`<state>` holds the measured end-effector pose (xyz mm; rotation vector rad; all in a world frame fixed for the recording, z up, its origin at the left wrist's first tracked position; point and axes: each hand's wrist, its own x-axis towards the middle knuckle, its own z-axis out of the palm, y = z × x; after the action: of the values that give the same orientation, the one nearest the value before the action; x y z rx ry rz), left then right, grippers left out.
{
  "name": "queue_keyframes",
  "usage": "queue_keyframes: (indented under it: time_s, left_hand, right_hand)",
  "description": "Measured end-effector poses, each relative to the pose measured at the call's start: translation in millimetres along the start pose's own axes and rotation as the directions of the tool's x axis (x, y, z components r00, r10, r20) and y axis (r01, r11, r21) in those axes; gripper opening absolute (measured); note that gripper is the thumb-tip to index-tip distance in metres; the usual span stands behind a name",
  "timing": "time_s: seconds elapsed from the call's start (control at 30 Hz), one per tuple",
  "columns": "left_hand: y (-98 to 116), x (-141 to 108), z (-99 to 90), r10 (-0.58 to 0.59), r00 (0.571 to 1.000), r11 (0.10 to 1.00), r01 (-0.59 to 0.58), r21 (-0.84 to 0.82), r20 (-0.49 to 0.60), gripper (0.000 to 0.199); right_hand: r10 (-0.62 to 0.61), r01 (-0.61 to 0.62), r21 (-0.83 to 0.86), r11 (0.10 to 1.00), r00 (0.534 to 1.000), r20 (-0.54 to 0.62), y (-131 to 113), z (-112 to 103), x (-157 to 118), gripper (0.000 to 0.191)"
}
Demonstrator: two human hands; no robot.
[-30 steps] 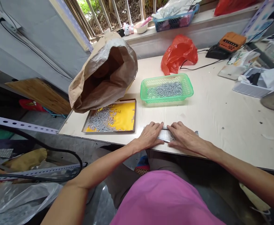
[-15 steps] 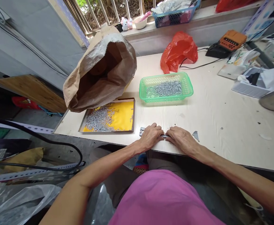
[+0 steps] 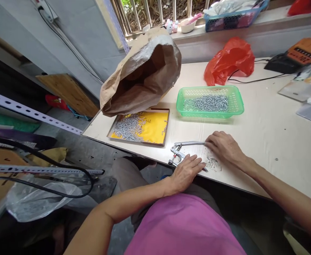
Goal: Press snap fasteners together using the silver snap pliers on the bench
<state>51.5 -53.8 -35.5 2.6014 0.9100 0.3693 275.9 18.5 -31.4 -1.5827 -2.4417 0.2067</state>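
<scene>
"Tool [image 3: 174, 147], metal and sprung: lying near the worktop [image 3: 261, 148] edge, its handles spread. And the hands?"

"Left hand [image 3: 186, 173]: laid over the lower handle, fingers extended. Right hand [image 3: 226, 148]: bent fingers at the tip of the upper handle [image 3: 191, 143]; whether they grip cannot be told."

"Good practice?"

"In our judgement, even pressure near both handle ends, with the tool flat and fingers out of the gap between the handles, limits twisting and pinching."

"Containers?"

"Shallow tray [image 3: 167, 131], to the left: small metal pieces [image 3: 129, 127] heaped on a yellow lining, a few at the right rim. Green basket [image 3: 208, 114], beyond the tool: similar pieces [image 3: 214, 102]. Paper bag [image 3: 134, 106], behind the tray: mouth open, contents lost in shadow."
</scene>
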Motion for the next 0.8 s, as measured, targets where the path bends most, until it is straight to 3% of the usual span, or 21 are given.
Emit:
queue_keyframes:
  time_s: [0.1,0.2,0.33,0.43,0.5,0.67,0.73,0.8]
  left_hand:
    - [2,2,-1.1,-0.013,1.0,1.0,0.013,-0.015,-0.012,0.032]
    - [1,3,0.6,-0.004,1.0,0.999,0.003,-0.041,-0.027,0.033]
    - [-3,-2,15.8,-0.071,0.993,0.996,0.076,-0.044,0.097,0.032]
    - [-7,-6,28.0,-0.128,0.979,0.991,0.133,-0.019,0.158,0.028]
    - [-8,-8,31.1,-0.134,0.978,0.99,0.138,-0.012,0.162,0.024]
    - [-10,-2,20.3,-0.042,0.996,0.999,0.04,0.023,0.081,0.024]
    - [-11,4,13.8,-0.027,0.997,0.999,0.025,0.03,0.074,0.024]
    - [-11,11,9.7,-0.028,0.998,0.999,0.027,0.017,0.057,0.024]
  right_hand:
    - [0.076,-0.079,-0.094,0.992,0.996,-0.037,-13,-6,19,0.03]
    - [-0.124,0.125,-0.037,0.991,0.992,0.026,-51,-12,33,0.025]
    - [-0.497,0.493,0.068,0.867,0.854,0.153,-108,-6,45,0.015]
    - [-0.617,0.62,0.05,0.783,0.766,0.18,-127,8,55,0.014]
    - [-0.652,0.653,0.052,0.755,0.741,0.163,-130,18,60,0.015]
    - [-0.666,0.664,0.054,0.746,0.743,0.062,-129,27,65,0.015]
    - [-0.641,0.647,0.077,0.759,0.763,-0.09,-122,18,68,0.013]
    - [-0.55,0.605,0.11,0.789,0.774,-0.312,-105,-2,75,0.01]
